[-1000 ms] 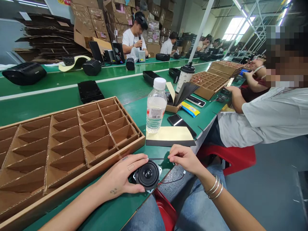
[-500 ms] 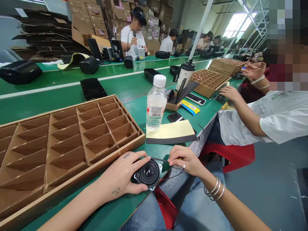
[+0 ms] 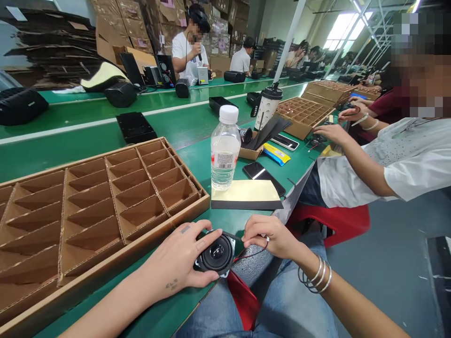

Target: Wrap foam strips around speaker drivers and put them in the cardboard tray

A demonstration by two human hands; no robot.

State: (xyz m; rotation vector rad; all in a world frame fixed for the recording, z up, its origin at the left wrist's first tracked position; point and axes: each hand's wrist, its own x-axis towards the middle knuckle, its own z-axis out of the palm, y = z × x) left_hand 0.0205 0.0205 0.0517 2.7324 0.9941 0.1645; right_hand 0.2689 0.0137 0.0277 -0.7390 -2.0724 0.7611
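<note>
A small round speaker (image 3: pixel 216 253) with a black cone and a metal frame sits at the green table's front edge. My left hand (image 3: pixel 186 256) is closed around it, thumb on the near side and fingers across the far side. A thin black strip (image 3: pixel 233 236) runs from the speaker's far edge to my right hand (image 3: pixel 268 236), which pinches its other end. The speaker's red and black wire (image 3: pixel 248 256) loops up to a white connector (image 3: pixel 268 239) at my right hand; whether the fingers grip the wire too is hidden.
A cardboard tray with dividers (image 3: pixel 116 244) lies left. Beyond my hands are a water bottle (image 3: pixel 224 150) on a cream-and-black sheet (image 3: pixel 252 195), a phone (image 3: pixel 264 177) and a coffee cup (image 3: pixel 268 108). A co-worker's hand (image 3: pixel 331 133) is at the right.
The view has shifted slightly. My right hand is a little closer to the speaker, still pinching the strip. My left index finger reaches slightly further over the speaker's rim.
</note>
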